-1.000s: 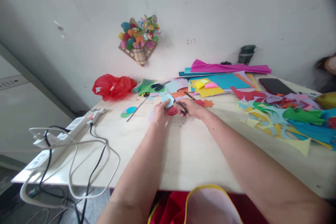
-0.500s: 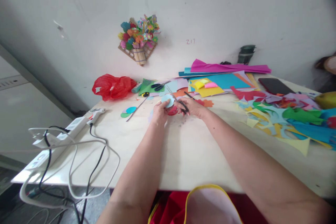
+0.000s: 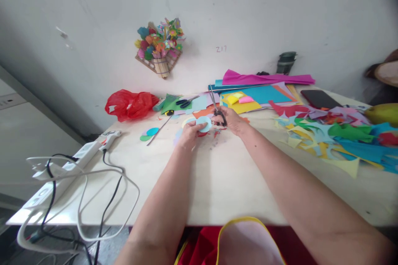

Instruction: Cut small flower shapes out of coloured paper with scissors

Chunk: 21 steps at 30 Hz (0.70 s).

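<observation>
The scissors [image 3: 215,107] have swung upright, just right of the pale blue disc [image 3: 206,122] pinched in the left hand [image 3: 188,133] above the table [image 3: 236,190], the right hand [image 3: 230,120] curled round their handles [image 3: 223,120]; clean trimming would need the disc held flat.

My right hand [image 3: 231,121] swings the scissors [image 3: 217,109] away from the pale blue disc [image 3: 204,125]: a moment ago the blades slanted left right by its edge, and now they stand nearly upright, apart from it. My left hand [image 3: 189,134] brings the disc a little lower and to the right. The orange flower [image 3: 245,119], plain to see before, is now mostly hidden behind my right hand, and the red flower beside it disappears there too.
</observation>
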Tool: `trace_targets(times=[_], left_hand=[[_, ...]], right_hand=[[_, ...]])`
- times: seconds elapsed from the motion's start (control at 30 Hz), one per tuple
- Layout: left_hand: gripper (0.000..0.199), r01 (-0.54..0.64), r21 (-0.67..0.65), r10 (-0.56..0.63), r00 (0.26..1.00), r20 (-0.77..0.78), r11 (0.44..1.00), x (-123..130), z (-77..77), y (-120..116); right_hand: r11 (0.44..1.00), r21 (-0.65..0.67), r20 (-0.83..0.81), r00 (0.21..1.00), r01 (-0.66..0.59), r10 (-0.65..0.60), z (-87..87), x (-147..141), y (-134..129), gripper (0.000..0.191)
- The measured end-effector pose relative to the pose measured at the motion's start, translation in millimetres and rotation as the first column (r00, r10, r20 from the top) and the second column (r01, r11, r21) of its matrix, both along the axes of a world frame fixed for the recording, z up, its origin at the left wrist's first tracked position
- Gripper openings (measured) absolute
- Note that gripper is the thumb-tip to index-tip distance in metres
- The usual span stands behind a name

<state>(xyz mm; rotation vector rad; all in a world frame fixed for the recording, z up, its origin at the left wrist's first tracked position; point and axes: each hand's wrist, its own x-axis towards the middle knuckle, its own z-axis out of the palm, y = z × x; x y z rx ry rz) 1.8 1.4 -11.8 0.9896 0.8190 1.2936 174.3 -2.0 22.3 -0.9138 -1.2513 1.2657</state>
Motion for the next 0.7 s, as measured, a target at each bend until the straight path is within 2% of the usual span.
trace_targets(times=[0.2,0.43,0.7], left_hand=[[0.035,0.067,-0.006,-0.067,0.996,-0.054,0.998,0.5,-1.1,-0.7],[0.032,0.072,-0.008,-0.073,0.992,-0.105,0.997,-1.0,-3.3,2.0],[0.031,0.025,-0.006,-0.026,0.999,-0.037,1.000,-0.8,-8.7,4.9]], right_hand=[[1.000,-0.018,0.021,1.000,-0.020,0.020,0.5,-0.7,-1.2,0.034],[1.000,-0.007,0.073,0.997,-0.019,0.020,-1.0,-1.6,-1.0,0.032],[0.997,-0.055,0.058,0.997,0.050,-0.047,6.3,-7.2,-6.1,0.034]])
